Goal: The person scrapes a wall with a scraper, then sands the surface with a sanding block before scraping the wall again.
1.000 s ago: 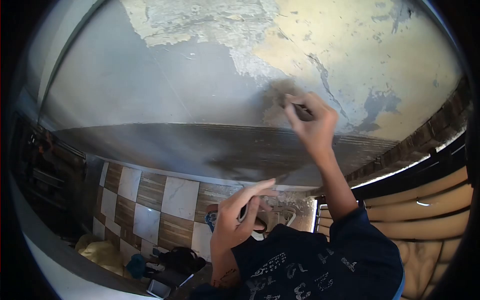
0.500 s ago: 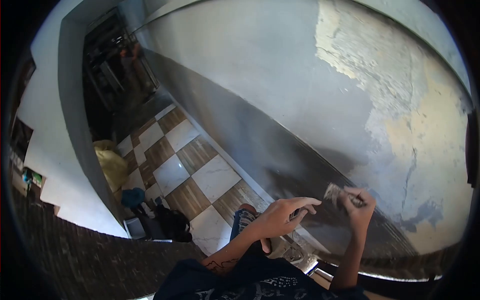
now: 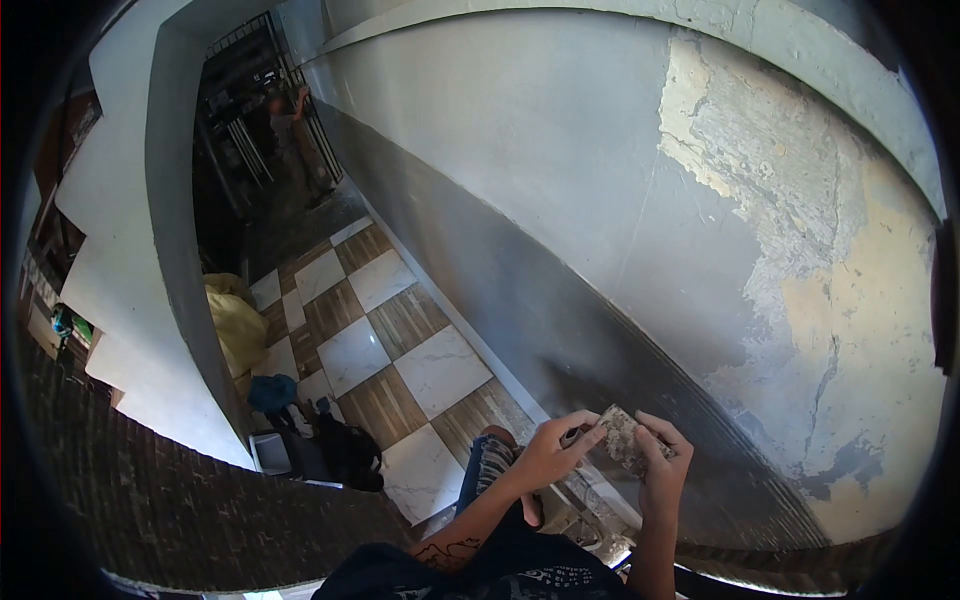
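In front of my body I hold a worn, dust-caked square that looks like a piece of sandpaper [image 3: 622, 436]. My right hand [image 3: 664, 462] is closed on its right side, with the thumb and fingertips over its face. From the other side, the fingers of my left hand [image 3: 556, 450] pinch its left edge. A small dark thing shows between the left fingers, too small to name. Beyond both hands, the painted wall [image 3: 560, 200] has a large patch of peeling paint [image 3: 790, 190] and a crack at the right.
A floor of white and wood-look tiles [image 3: 440, 368] runs along the wall. A yellow sack [image 3: 235, 325], a blue cloth [image 3: 272, 392] and a black bag [image 3: 348, 450] lie by the stepped white stair side [image 3: 140, 300]. A person [image 3: 285, 125] stands in the far doorway.
My right hand has come left and down with the sandpaper. My left hand, apart from it before, now meets its edge. The view has shifted slightly.
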`<state>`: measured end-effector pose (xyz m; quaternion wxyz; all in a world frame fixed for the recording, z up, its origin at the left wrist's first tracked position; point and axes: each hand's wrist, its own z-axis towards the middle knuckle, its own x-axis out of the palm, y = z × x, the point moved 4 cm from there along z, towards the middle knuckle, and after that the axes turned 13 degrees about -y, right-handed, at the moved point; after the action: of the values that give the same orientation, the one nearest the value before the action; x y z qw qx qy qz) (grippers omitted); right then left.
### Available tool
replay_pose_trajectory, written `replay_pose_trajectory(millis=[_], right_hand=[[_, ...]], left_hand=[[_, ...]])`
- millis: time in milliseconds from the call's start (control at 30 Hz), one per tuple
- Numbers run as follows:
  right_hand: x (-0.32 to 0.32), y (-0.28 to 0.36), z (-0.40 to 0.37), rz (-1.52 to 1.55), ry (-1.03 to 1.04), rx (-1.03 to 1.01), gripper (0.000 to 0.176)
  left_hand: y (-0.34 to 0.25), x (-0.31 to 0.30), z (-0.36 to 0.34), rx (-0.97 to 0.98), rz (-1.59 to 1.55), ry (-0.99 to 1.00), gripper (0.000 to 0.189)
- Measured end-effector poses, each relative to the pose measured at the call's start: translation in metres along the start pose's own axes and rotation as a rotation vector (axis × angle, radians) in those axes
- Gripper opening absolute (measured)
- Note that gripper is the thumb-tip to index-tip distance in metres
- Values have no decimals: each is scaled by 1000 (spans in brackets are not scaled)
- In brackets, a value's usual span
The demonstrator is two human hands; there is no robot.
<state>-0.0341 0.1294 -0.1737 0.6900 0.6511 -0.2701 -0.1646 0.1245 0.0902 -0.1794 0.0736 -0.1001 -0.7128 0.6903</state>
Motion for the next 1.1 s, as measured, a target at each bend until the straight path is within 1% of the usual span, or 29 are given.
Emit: replay_pose_trajectory(millis=[67,100,167,267,300,367,567,700,767,900,967,1100], right_hand=[[2,-3,-1,28,20,36,20],[2,-5,-1,19,30,37,19],[3,-8,0,8,37,37,19],[6,-16,-1,16,50,43,19],[7,-19,-2,10,53,68,18],[10,-22,-2,5,57,91,18],[14,-25,-3,1,80,132,18],[12,-28,-1,-9,75,127,17],[10,-29,-1,-8,79,132,17],[8,-28,-1,-20,72,135,17],[8,-27,-2,-20,71,135,17],[7,-25,-3,-9,67,148,17]], left_hand=[[0,-3,1,131,30,-69,25],[-3,-5,0,131,31,-69,25],[-4,-7,-3,-37,50,4,26],[3,-8,-1,-79,12,-37,26],[7,-8,-1,-81,15,-35,26],[8,-9,2,36,21,-141,25],[3,-15,2,-33,39,-125,25],[9,-13,4,16,38,-150,26],[9,-11,3,-52,20,-139,27],[6,-9,2,-26,6,-151,27],[5,-8,2,-5,2,-159,23],[6,-7,1,-31,5,-169,22]])
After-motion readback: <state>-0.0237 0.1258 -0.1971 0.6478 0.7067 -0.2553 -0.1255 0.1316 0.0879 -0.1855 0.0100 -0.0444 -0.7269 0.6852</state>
